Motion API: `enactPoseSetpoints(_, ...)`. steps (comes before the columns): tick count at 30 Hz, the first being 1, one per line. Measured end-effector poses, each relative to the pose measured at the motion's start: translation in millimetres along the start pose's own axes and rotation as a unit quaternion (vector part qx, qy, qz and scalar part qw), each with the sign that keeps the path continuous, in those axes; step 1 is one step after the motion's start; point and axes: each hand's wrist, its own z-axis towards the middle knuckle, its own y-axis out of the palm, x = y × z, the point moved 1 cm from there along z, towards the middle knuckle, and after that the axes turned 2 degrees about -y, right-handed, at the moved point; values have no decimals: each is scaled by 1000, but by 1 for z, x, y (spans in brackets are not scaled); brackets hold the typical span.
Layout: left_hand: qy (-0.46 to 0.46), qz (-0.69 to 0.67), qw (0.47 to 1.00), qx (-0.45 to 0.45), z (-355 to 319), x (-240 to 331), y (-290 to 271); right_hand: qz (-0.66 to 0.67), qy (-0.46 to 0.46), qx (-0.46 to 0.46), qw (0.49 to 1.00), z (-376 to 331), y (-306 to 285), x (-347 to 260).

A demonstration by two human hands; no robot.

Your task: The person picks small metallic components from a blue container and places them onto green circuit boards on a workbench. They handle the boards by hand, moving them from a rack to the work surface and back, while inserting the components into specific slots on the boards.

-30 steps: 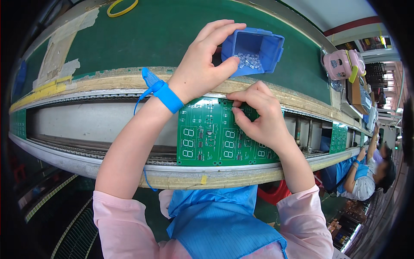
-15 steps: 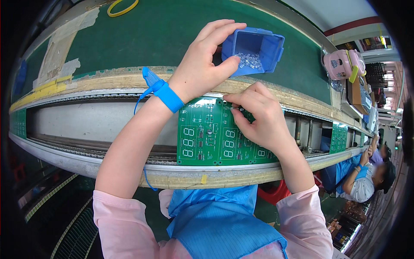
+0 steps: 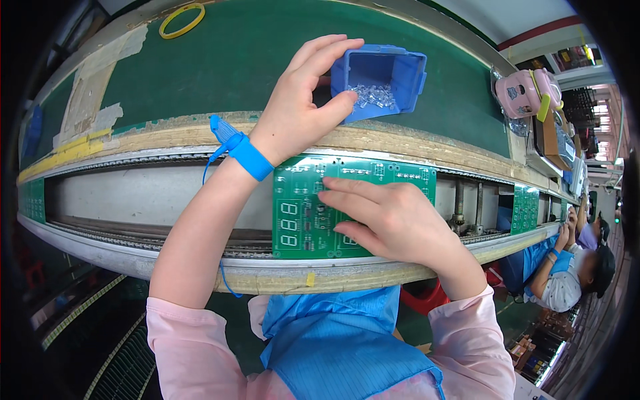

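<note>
My left hand (image 3: 298, 107) grips the left side of a blue plastic bin (image 3: 409, 81), its thumb on the near rim. Tipped toward me, the bin shows a heap of small clear components (image 3: 375, 97) inside. Below it, a green circuit board (image 3: 320, 245) with white digit outlines lies across the conveyor rails. My right hand (image 3: 399, 220) is spread over the middle of this board, fingers stretched to the left and apart. Its fingertips are at or just over the board's surface; whether they press on it I cannot tell. The palm hides part of the board.
Conveyor rails (image 3: 140, 262) run left to right, with further green boards (image 3: 525, 210) along them. On the green bench beyond lie a yellow tape roll (image 3: 182, 21) and a pink container (image 3: 523, 95). A blue wrist strap (image 3: 251, 158) with a cord circles my left wrist. Another person (image 3: 563, 280) sits at the right.
My right hand has moved left and nearer me, from a pinch at the board's far edge to outstretched fingers over its middle. My left hand and the bin have shifted slightly left.
</note>
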Motion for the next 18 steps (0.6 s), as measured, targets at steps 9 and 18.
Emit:
enactPoseSetpoints(9, -46, -25, 999, -12, -2, 8, 1, -44, 74, 106, 991, -11, -13, 32)
enactPoseSetpoints(18, -15, -15, 999, -37, -3, 13, 3, -243, 155, 246, 926, 10, -6, 63)
